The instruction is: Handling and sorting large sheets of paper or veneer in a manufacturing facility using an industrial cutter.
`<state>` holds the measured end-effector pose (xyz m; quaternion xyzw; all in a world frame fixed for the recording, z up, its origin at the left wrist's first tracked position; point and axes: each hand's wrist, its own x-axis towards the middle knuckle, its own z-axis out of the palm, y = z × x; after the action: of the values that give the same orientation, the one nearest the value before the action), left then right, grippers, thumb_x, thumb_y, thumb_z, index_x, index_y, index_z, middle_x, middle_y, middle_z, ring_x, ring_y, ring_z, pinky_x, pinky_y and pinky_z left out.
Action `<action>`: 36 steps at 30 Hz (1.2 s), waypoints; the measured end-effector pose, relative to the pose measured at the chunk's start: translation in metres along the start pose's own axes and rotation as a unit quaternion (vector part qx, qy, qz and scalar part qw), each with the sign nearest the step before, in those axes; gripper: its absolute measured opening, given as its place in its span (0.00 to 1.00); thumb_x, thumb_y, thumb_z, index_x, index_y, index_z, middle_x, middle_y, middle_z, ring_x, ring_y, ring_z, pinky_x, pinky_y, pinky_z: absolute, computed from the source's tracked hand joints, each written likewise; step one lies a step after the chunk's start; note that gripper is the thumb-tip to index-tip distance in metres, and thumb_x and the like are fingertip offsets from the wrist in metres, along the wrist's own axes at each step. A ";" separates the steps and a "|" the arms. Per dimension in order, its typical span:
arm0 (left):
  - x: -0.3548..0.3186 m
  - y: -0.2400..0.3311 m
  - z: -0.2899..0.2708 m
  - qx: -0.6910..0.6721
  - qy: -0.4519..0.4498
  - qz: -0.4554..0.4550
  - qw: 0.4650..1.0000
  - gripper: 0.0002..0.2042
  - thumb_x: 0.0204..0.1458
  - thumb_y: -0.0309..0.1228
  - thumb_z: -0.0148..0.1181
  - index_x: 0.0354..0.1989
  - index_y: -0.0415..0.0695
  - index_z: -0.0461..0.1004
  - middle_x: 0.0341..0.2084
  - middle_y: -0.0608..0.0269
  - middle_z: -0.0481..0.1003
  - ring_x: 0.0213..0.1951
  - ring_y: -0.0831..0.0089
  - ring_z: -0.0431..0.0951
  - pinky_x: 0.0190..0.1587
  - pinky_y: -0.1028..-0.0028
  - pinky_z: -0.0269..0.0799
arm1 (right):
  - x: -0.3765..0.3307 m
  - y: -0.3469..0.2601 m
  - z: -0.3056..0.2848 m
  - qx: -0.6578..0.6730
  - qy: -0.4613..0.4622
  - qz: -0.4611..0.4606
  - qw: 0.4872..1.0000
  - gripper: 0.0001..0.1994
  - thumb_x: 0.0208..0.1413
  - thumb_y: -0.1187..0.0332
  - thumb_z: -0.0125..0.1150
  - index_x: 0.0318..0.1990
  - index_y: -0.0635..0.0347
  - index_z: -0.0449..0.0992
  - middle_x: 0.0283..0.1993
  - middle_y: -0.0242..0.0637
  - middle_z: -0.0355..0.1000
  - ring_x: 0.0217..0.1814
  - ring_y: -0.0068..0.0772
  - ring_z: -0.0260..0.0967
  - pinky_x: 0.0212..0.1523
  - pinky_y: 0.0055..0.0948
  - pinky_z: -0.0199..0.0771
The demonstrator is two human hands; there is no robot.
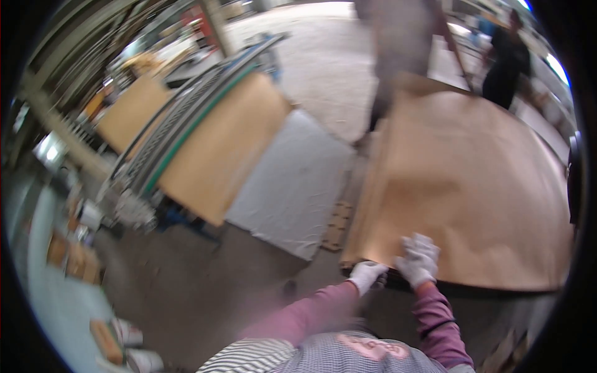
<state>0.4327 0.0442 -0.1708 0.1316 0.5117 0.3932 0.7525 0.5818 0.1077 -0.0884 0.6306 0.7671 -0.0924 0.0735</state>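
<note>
A large stack of brown paper-like sheets (472, 186) fills the right side, its near edge facing me. At the near left corner my left hand (368, 276), in a white glove, is closed on the edge of a brown sheet; its fingertips are partly hidden. My right hand (420, 260), also gloved, lies open on the top sheet just inside that edge, fingers stretched forward. The top sheet is slightly wavy, and several layers show along its left side.
Left of the stack, a grey sheet (292, 186) adjoins a tan board (224, 149) at a long machine with a green strip (186, 137). A blurred person (404, 43) stands beyond the stack, another in black (507, 65) farther right. Boxes (81, 261) sit at left.
</note>
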 end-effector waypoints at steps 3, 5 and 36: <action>-0.014 0.032 -0.101 -0.106 0.029 -0.002 0.994 0.07 0.54 0.34 0.57 0.30 0.43 0.71 0.19 0.65 0.72 0.18 0.77 0.71 0.19 0.76 0.69 | 0.004 0.008 0.039 -0.058 0.089 0.024 0.994 0.29 0.43 0.51 0.56 0.57 0.45 0.68 0.66 0.44 0.57 0.71 0.49 0.46 0.68 0.49 0.40; -0.020 0.041 -0.198 -0.176 0.153 0.037 0.972 0.05 0.54 0.31 0.56 0.30 0.44 0.71 0.18 0.66 0.70 0.17 0.78 0.69 0.19 0.77 0.66 | 0.001 0.006 0.056 -0.046 0.157 0.008 0.986 0.29 0.42 0.62 0.60 0.57 0.51 0.68 0.65 0.47 0.58 0.69 0.51 0.49 0.67 0.44 0.48; -0.132 0.233 -0.499 -0.281 0.168 0.161 0.931 0.19 0.58 0.36 0.52 0.53 0.35 0.64 0.43 0.54 0.74 0.47 0.60 0.75 0.47 0.57 0.77 | 0.163 -0.377 0.016 0.804 -0.203 0.074 0.554 0.22 0.53 0.67 0.55 0.54 0.68 0.65 0.48 0.42 0.71 0.46 0.34 0.72 0.47 0.28 0.73</action>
<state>-0.1319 -0.0012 -0.1635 -0.0728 0.4708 0.6532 0.5885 0.1808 0.1882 -0.1229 0.4466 0.2893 -0.7904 -0.3034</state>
